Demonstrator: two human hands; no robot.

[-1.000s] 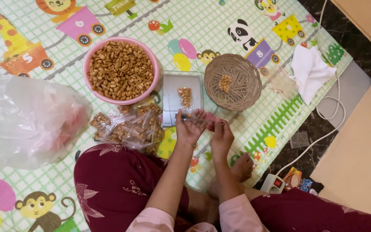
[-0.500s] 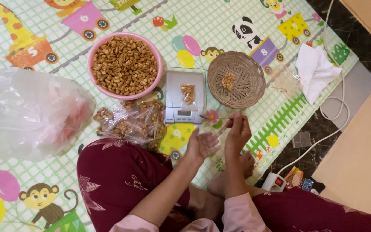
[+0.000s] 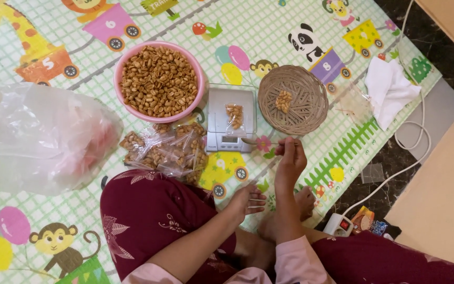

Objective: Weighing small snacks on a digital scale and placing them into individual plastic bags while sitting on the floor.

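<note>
1. Pinched in our right hand [image 3: 289,158] is a thin spoon [image 3: 261,142], its bowl lying just below the small kitchen scale [image 3: 231,118].
2. Our left hand [image 3: 248,199] rests open and empty near our knee, fingers loosely spread.
3. We see a little clear bag of peanuts [image 3: 234,115] on the scale.
4. Just beside the scale sit a woven basket [image 3: 292,100] and a pink bowl [image 3: 158,80] of peanuts, with filled packets [image 3: 169,150] below.

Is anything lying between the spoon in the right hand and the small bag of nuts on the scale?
Nothing visible does. The right hand holds the spoon just in front of the scale, its bowl by the scale's near right corner; the small bag of nuts lies uncovered on the platform.
</note>
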